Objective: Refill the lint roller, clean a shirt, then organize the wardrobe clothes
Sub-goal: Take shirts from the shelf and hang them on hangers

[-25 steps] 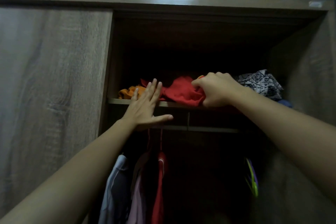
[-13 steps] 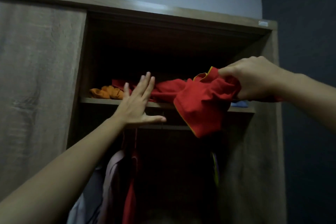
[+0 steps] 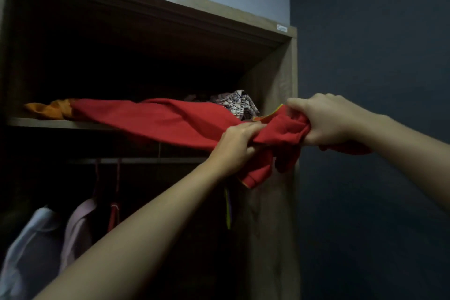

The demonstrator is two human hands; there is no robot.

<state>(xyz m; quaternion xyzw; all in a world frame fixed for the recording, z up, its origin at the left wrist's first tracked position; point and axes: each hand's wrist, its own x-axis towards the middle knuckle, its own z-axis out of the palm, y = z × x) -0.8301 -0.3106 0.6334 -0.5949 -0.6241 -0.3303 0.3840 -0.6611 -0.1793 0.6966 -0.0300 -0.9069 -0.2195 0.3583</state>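
A red garment (image 3: 165, 120) with a yellow-orange edge stretches from the wardrobe's upper shelf (image 3: 60, 124) out to the right, past the wardrobe's side. My right hand (image 3: 326, 120) grips its bunched end in front of the dark wall. My left hand (image 3: 237, 147) clutches the same cloth just left of the right hand, below the shelf edge. The garment's far end still lies on the shelf against an orange cloth (image 3: 48, 109).
A patterned black-and-white garment (image 3: 237, 102) lies at the shelf's right end. Below, a rail (image 3: 146, 160) carries hanging clothes, pale ones (image 3: 36, 246) at lower left. The wardrobe's side panel (image 3: 277, 202) and a dark blue wall (image 3: 377, 56) are on the right.
My right hand has pulled the red garment out of the shelf to the right. My left hand left the shelf edge and took hold of the cloth. The view swung right.
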